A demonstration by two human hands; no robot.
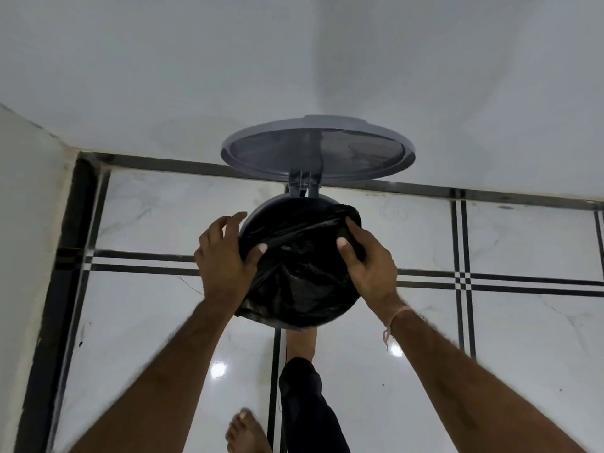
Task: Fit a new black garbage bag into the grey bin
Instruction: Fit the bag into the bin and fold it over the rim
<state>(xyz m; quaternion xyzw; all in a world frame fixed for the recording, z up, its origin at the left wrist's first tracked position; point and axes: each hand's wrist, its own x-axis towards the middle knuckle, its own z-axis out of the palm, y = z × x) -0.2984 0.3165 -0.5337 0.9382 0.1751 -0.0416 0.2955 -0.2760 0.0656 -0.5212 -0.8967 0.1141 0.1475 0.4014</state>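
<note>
A round grey bin (258, 213) stands on the floor against the wall, its grey lid (317, 148) swung up on the hinge. A black garbage bag (297, 273) lies crumpled in and over the bin's mouth, folded over the rim on the right and near sides. The far-left rim is still bare grey. My left hand (224, 256) pinches the bag's edge at the left rim, thumb on the plastic. My right hand (366, 259) grips the bag at the right rim. A bare foot under the bin's front presses where the pedal sits.
White wall (294, 60) rises right behind the bin, and another wall closes the left side (29, 223). Glossy white floor tiles (523, 322) with black stripes spread around. My other bare foot (246, 433) stands near the bottom edge.
</note>
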